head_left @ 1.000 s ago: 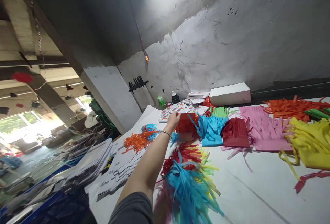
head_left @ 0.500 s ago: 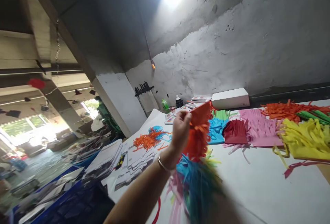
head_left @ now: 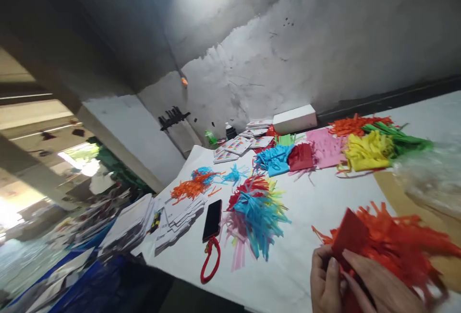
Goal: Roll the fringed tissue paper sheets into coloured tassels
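Note:
At the lower right, my left hand (head_left: pixel 324 274) is closed on the near edge of a red-orange fringed sheet (head_left: pixel 351 234). My right hand (head_left: pixel 383 279) pinches the same sheet from the right, fingertips close to the left thumb. The sheet's cut strips fan out rightward over the table, slightly blurred, and part of it is hidden under my fingers. Left of my hands, a mixed pile of fringed strips (head_left: pixel 257 214) in blue, red, yellow and pink lies on the white tabletop (head_left: pixel 291 265).
Behind lie fringed bundles: blue (head_left: pixel 275 159), dark red (head_left: pixel 301 157), pink (head_left: pixel 326 149), yellow (head_left: pixel 369 152) and green (head_left: pixel 403 139). A phone (head_left: pixel 212 220) with a red strap, stacked white cards (head_left: pixel 180 226), an orange heap (head_left: pixel 190 188), a white box (head_left: pixel 295 120) and clear plastic (head_left: pixel 428 174) surround the work area.
My left hand, previously holding an orange fringed sheet up above the mixed pile, is now low at the right with my right hand beside it. The view has turned right, and the phone shows.

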Motion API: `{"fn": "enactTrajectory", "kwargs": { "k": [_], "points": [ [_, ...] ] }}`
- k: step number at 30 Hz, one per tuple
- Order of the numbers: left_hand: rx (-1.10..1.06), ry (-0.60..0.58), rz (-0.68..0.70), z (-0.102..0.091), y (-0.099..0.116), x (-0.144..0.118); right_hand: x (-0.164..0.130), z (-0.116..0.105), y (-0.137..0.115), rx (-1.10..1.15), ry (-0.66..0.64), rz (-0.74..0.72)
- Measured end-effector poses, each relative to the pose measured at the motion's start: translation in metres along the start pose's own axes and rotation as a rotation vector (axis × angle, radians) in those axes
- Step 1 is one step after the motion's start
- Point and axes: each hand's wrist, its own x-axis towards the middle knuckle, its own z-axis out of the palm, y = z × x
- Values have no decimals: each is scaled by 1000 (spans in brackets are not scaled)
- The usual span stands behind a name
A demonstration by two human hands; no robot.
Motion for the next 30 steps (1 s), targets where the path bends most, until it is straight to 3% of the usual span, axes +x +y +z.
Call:
{"fn": "enactTrajectory", "kwargs": {
  "k": [4, 7, 13, 17, 23, 26, 28, 30],
  "points": [
    [-60, 14, -42, 6, 3, -17, 12, -25, -22, -101, 43, 22],
    [-32, -9, -72, 10, 4, -24, 21, -33, -25, -22, 64, 217],
    [68, -163, 53, 13, 7, -29, 36, -53, -27, 352, -105, 743],
    [125, -204, 72, 17, 12, -29, 47, -60, -27, 434, -190, 910],
    [235, -193, 87, 14, 18, -23, 55, -61, -18, 608, -358, 1005],
    [401, -255, 184, 7, 20, -16, 58, -64, -15, 773, -400, 999],
    [551, -305, 321, 3, 22, -12, 61, -67, -16, 728, -369, 881],
    [707, -349, 487, -1, 23, -9, 65, -70, -18, 497, -243, 597]
  ]
}}
